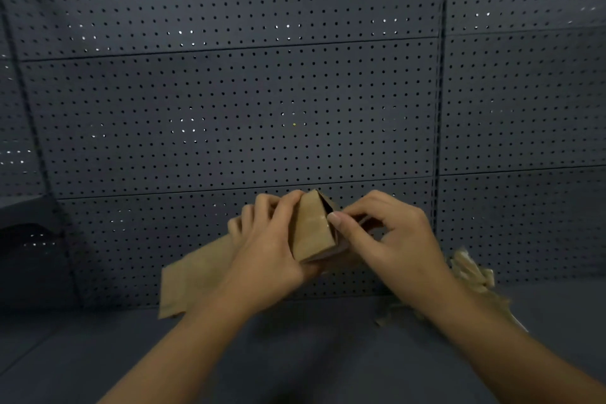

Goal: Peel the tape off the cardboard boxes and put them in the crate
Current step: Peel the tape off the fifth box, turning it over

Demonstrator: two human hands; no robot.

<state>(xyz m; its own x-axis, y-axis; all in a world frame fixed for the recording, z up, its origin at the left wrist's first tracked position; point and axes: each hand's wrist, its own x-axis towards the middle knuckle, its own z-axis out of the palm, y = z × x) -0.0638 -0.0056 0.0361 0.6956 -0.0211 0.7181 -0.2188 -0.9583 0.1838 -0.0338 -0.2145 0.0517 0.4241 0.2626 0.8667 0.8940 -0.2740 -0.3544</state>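
Small cardboard box (311, 229) raised above the dark bench (295, 338), left hand (269, 246) gripping its side, right hand (390, 239) pinching its taped edge, crumpled tape pile (472, 272) at right, pegboard wall (229, 92) behind.

A dark grey pegboard wall (229, 108), built of perforated panels divided by vertical posts (437, 108), rises behind a matching grey bench (295, 354); pinpoints of light glint through scattered holes in dim lighting.
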